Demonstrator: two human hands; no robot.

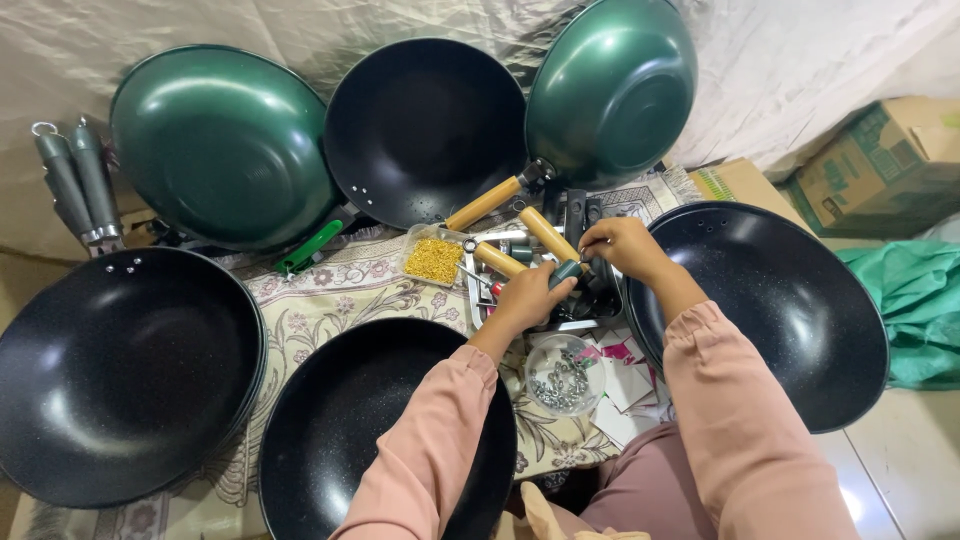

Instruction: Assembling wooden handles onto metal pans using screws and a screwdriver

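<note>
I see my left hand [528, 295] gripping a grey handle piece [565, 271] over the metal parts tray [480, 300], its long axis pointing up-right toward my right hand [625, 247], which pinches a small fastener at its tip.

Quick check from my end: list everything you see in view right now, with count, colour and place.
Woks, inside up: four, black; two at left and bottom, one top centre, one at right.
Woks, underside showing: two, green; propped at top left and top right.
Wooden handles: about three, tan; centre, by the hands.
Grey handles: two; far left.
Bag of small yellow parts: one; centre.
Clear tub of metal fittings: one; below the hands.
Cardboard box: one, brown and green; top right.
Green cloth: one; right edge.
Patterned mat: one, cream; underneath.
Left hand: holds a grey handle.
Right hand: pinches a small metal part.
</note>
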